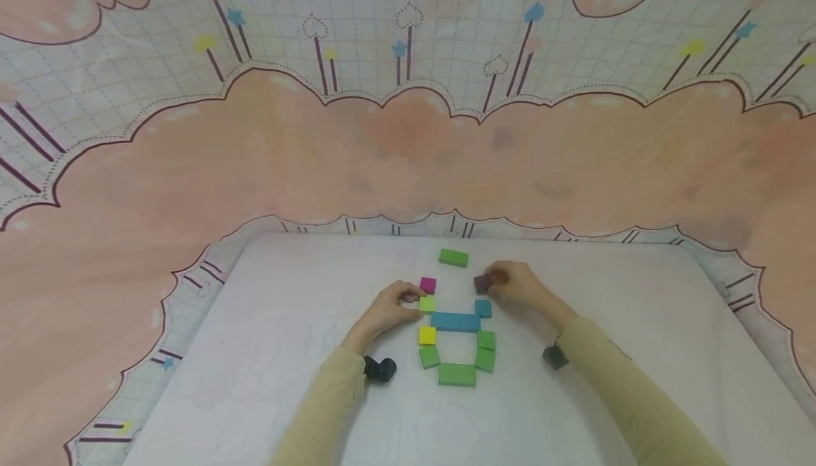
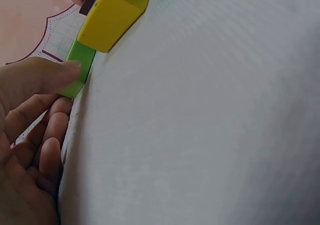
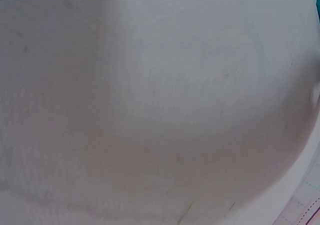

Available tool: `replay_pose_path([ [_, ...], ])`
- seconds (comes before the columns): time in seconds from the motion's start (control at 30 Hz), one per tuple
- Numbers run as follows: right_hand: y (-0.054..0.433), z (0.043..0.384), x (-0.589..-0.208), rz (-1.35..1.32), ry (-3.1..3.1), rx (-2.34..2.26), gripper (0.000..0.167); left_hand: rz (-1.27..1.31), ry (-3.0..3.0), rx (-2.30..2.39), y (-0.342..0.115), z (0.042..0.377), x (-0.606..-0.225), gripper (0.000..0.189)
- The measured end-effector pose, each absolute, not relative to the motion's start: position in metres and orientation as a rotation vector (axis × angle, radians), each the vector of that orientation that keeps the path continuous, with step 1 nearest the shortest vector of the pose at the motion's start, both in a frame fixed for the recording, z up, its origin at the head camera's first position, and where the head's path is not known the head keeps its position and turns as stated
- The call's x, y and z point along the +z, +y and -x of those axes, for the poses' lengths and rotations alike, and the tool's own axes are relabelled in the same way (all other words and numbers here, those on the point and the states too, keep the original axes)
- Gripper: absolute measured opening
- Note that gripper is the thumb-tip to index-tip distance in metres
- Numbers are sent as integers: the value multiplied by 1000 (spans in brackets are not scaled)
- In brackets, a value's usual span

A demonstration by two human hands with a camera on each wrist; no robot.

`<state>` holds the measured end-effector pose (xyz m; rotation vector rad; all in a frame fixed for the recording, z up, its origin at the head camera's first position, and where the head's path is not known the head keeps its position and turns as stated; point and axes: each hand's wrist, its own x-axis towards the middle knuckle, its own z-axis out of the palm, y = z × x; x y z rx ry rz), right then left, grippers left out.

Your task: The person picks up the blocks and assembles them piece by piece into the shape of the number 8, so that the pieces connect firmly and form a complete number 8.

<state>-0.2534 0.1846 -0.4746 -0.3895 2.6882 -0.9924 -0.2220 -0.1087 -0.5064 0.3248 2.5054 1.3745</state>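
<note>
My left hand (image 1: 394, 307) is at the left side of the block layout, its thumb and forefinger pinching a lime green block (image 1: 427, 304). In the left wrist view the thumb lies on this lime block (image 2: 80, 70), with a yellow block (image 2: 112, 20) nearer the camera. A magenta block (image 1: 428, 285) sits just beyond the lime one. On the other side, my right hand (image 1: 519, 286) grips a dark brown block (image 1: 481, 284) by its fingertips, beyond a small blue block (image 1: 483, 308). The right wrist view shows neither that hand nor its block clearly.
A long blue block (image 1: 455, 321) crosses the layout's middle. Below it are a yellow block (image 1: 427, 336) and several green blocks, one long (image 1: 457, 374) at the near end. Another long green block (image 1: 454, 258) lies at the far end. All rest on a white-covered table (image 1: 287, 381).
</note>
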Motion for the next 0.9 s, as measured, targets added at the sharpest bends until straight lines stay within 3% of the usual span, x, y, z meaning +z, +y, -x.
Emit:
replay_pose_path([
  [0.9, 173, 250, -478, 358, 2678, -919, 31, -372, 2513, 1385, -109, 220, -503, 32],
])
